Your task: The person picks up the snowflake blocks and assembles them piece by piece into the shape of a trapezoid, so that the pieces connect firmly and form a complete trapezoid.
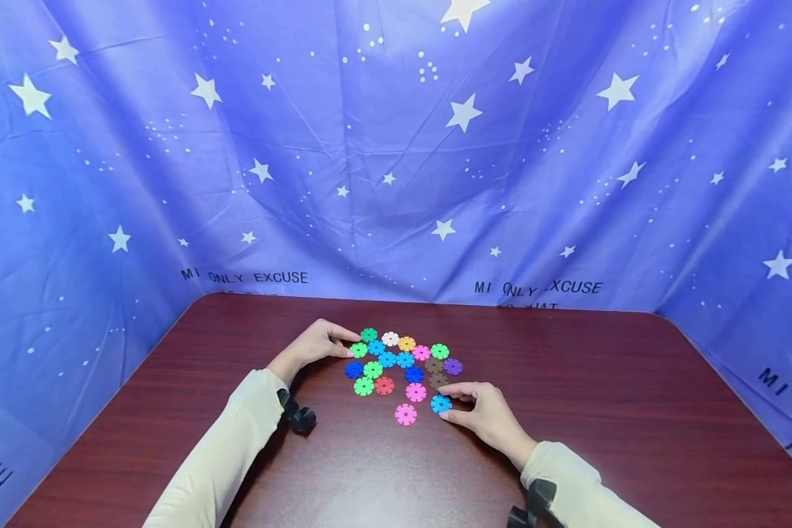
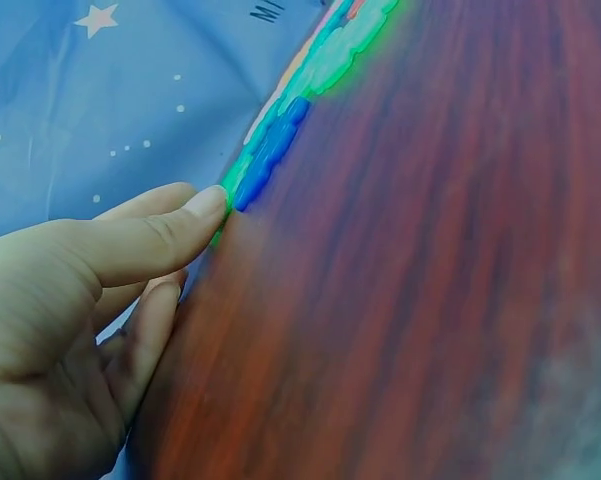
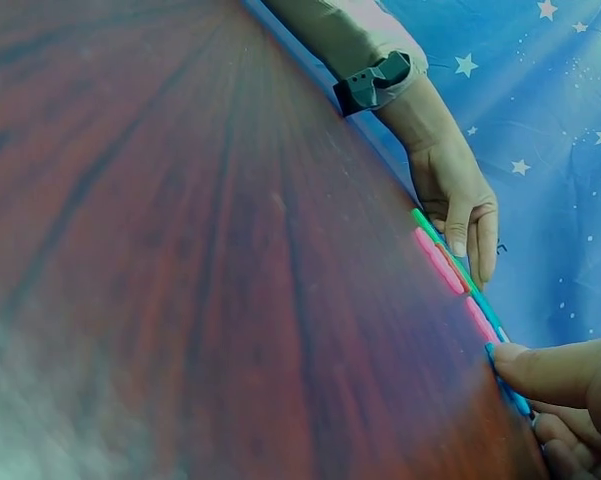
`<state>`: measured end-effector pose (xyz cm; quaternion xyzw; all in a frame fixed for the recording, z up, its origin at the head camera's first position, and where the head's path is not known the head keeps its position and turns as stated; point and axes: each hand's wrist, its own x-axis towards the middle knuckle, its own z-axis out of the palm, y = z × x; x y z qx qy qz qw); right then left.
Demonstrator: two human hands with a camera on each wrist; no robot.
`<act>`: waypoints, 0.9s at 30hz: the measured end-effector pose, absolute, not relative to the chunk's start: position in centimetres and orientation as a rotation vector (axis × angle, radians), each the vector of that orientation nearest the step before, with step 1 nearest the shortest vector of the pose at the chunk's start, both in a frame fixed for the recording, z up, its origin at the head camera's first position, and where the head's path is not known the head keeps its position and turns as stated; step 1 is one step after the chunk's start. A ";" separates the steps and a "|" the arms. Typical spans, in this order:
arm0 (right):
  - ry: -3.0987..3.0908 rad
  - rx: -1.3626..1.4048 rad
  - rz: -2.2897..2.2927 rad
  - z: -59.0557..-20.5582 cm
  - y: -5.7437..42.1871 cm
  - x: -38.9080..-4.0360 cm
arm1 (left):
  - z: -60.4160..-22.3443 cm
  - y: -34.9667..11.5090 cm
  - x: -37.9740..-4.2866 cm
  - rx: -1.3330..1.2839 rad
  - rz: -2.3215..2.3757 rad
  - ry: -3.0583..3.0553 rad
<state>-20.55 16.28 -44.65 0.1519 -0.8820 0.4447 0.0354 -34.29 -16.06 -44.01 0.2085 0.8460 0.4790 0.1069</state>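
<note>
Several flat, notched plastic building discs lie in a cluster on the table. At the cluster's left edge, my left hand [image 1: 317, 343] has its thumb and forefinger on either side of a light green notched disc [image 1: 359, 350]. The left wrist view shows that thumb touching the green edge, beside a dark blue disc [image 2: 272, 155]. My right hand [image 1: 491, 418] pinches a light blue notched disc [image 1: 441, 404] at the lower right, its thumb below and forefinger above. Brown discs [image 1: 438, 380] sit just beyond it. A pink disc [image 1: 405, 414] lies to its left.
The dark red wooden table [image 1: 343, 469] has its far edge against a blue star-printed cloth [image 1: 396, 147], which also hangs along both sides. Black wrist mounts [image 1: 297, 414] are worn over the pale sleeves. A purple disc [image 1: 452, 366] marks the cluster's right side.
</note>
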 end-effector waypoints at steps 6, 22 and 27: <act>-2.699 0.467 1.346 -44.6 16.2 -20.6 | -43.7 -15.8 -34.2 0.631 1.353 2.525; -2.633 0.554 1.487 -44.2 16.8 -20.6 | -43.4 -16.4 -33.0 0.688 1.251 2.574; -2.621 0.498 1.481 -44.4 16.8 -20.8 | -43.5 -16.4 -32.7 0.664 1.299 2.626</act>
